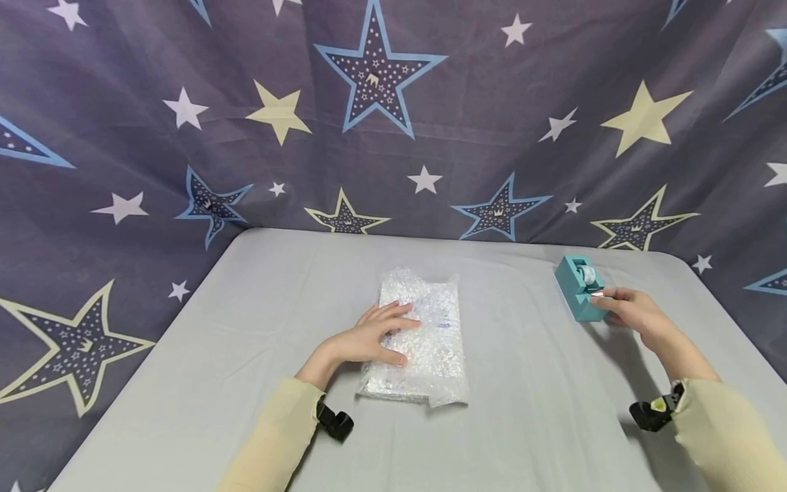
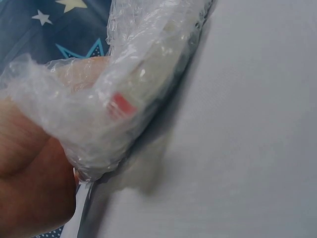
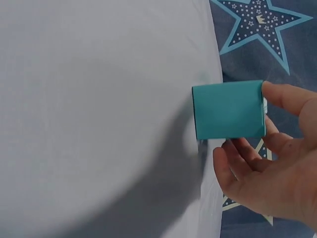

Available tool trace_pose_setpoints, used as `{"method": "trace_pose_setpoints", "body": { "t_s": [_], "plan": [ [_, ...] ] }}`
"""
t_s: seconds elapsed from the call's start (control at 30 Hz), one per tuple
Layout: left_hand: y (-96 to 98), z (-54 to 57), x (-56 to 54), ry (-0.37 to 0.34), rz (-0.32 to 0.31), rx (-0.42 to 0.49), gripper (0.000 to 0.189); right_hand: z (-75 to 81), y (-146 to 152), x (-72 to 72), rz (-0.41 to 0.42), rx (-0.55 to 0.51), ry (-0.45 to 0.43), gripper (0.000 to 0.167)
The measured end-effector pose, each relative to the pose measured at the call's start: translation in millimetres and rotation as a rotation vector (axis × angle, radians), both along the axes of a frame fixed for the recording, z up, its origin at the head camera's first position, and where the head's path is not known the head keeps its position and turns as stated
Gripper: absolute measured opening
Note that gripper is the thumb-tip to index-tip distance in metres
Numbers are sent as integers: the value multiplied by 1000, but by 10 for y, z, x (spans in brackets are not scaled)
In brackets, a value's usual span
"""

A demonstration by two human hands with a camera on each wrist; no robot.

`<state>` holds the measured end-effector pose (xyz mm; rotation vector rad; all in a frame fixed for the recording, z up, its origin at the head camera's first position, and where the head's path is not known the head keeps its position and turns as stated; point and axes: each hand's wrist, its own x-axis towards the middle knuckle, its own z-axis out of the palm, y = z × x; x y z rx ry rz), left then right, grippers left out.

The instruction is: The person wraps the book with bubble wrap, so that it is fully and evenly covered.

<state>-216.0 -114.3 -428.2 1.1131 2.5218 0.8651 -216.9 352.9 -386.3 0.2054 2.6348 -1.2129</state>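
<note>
A flat bundle of clear bubble wrap (image 1: 438,342) lies on the table in front of me. My left hand (image 1: 367,339) rests on its left part, fingers spread over the wrap. Close up in the left wrist view, crinkled wrap (image 2: 99,124) covers part of that hand, and a red patch shows through the plastic. To the right stands a teal tape dispenser (image 1: 576,290) with a roll of clear tape (image 1: 587,275) in it. My right hand (image 1: 633,314) pinches the tape's end at the dispenser's near end, thumb and forefinger together, other fingers loosely bent.
A pale grey cloth covers the table (image 1: 522,424). Dark fabric with stars (image 1: 424,150) hangs along the back and both sides. Black wrist mounts (image 1: 335,422) sit at both cuffs. The dispenser is near the table's far right part.
</note>
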Motion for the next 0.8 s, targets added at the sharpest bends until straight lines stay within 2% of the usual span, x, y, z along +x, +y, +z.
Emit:
{"method": "trace_pose_setpoints", "body": {
  "t_s": [0.2,0.37,0.6,0.8],
  "plan": [
    [-6,-6,-1,-4,8,-12,66,-2,-31,-7,-21,-33,14,54],
    [-1,-18,-9,2,6,-14,65,-8,-39,4,-30,-58,22,54],
    [-4,-10,-7,-10,4,7,65,23,-68,-6,-22,-69,45,45],
    [-11,-10,7,19,-11,36,66,39,-117,-5,-79,-51,79,40]
  ]
}}
